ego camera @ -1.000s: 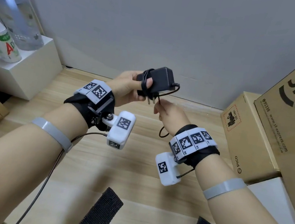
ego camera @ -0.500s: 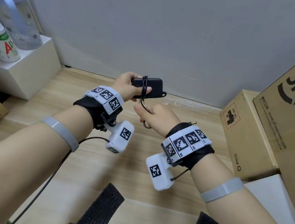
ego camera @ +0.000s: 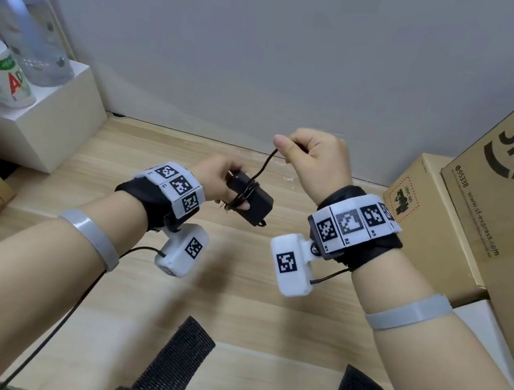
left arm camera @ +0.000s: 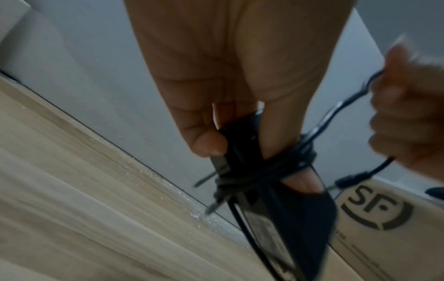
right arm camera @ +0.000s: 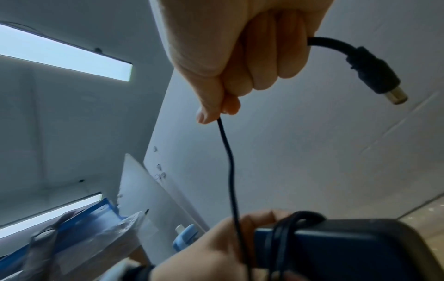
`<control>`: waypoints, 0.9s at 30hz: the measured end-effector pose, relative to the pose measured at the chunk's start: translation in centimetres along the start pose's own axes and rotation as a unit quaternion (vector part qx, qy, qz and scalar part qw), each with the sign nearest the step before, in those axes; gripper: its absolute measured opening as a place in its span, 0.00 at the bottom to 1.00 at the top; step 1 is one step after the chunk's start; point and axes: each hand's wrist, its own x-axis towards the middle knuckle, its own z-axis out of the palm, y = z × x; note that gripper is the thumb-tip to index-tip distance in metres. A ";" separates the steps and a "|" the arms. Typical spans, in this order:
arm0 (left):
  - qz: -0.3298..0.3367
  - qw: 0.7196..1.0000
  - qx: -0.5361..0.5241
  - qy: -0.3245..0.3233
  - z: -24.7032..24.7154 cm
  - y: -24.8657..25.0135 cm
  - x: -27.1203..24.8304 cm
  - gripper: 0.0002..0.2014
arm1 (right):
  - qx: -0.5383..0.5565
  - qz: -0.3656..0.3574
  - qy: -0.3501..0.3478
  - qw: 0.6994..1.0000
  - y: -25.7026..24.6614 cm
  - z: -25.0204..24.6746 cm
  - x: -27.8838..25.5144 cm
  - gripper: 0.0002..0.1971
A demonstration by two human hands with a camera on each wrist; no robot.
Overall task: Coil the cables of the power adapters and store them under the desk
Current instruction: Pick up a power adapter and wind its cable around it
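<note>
Our left hand (ego camera: 214,175) grips the black adapter (ego camera: 253,199) above the wood floor (ego camera: 231,293), cable (ego camera: 262,168) wrapped several turns round it. Our right hand (ego camera: 316,160), raised above the adapter, is fisted on the cable's free end, plug (right arm camera: 377,74) sticking out.

One adapter (ego camera: 249,198), two bottles (ego camera: 21,26), three cardboard boxes (ego camera: 507,191)
</note>
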 end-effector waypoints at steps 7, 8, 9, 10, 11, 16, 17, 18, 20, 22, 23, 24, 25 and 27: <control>0.085 0.963 -0.219 -0.131 -1.4 1.8 -1.6 0.23 | -0.025 0.100 -0.026 0.994 3.9 0.2 -0.2 0.14; 0.101 0.946 -0.278 -0.130 -1.5 2.2 -1.7 0.29 | -0.027 0.108 -0.044 0.993 4.2 0.6 -0.5 0.14; 0.112 0.929 -0.330 -0.122 -1.5 2.6 -1.6 0.33 | -0.026 0.113 -0.061 0.991 4.3 1.0 -0.7 0.14; 0.121 0.916 -0.368 -0.109 -1.5 3.1 -1.5 0.35 | -0.027 0.117 -0.080 0.990 4.2 1.3 -1.0 0.14; 0.125 0.907 -0.391 -0.093 -1.4 3.5 -1.4 0.34 | -0.032 0.115 -0.101 0.988 3.9 1.6 -1.2 0.14; 0.070 0.902 -0.422 0.050 -0.3 4.6 -0.5 0.21 | -0.060 0.088 -0.188 0.976 2.3 2.7 -2.0 0.14; 0.062 0.902 -0.423 0.065 -0.1 4.6 -0.5 0.20 | -0.061 0.080 -0.196 0.975 2.3 2.9 -2.0 0.15; 0.055 0.905 -0.414 0.076 0.0 4.7 -0.4 0.16 | -0.063 0.077 -0.205 0.974 2.4 3.0 -2.1 0.14; 0.040 0.919 -0.382 0.093 0.0 4.6 -0.5 0.08 | -0.067 0.074 -0.215 0.972 2.5 3.1 -2.3 0.14; 0.031 0.926 -0.359 0.109 -0.2 4.5 -0.4 0.07 | -0.078 0.072 -0.213 0.971 2.8 2.9 -2.3 0.14; 0.028 0.928 -0.354 0.113 -0.2 4.3 -0.4 0.07 | -0.081 0.070 -0.208 0.972 2.8 2.8 -2.4 0.13; 0.023 0.929 -0.351 0.116 -0.3 4.1 -0.4 0.08 | -0.083 0.067 -0.203 0.973 2.7 2.6 -2.4 0.13; 0.017 0.930 -0.349 0.118 -0.3 3.9 -0.3 0.08 | -0.084 0.062 -0.196 0.975 2.6 2.3 -2.5 0.13; 0.005 0.929 -0.349 0.124 -0.4 3.6 -0.3 0.08 | -0.083 0.051 -0.178 0.979 2.3 1.9 -2.5 0.13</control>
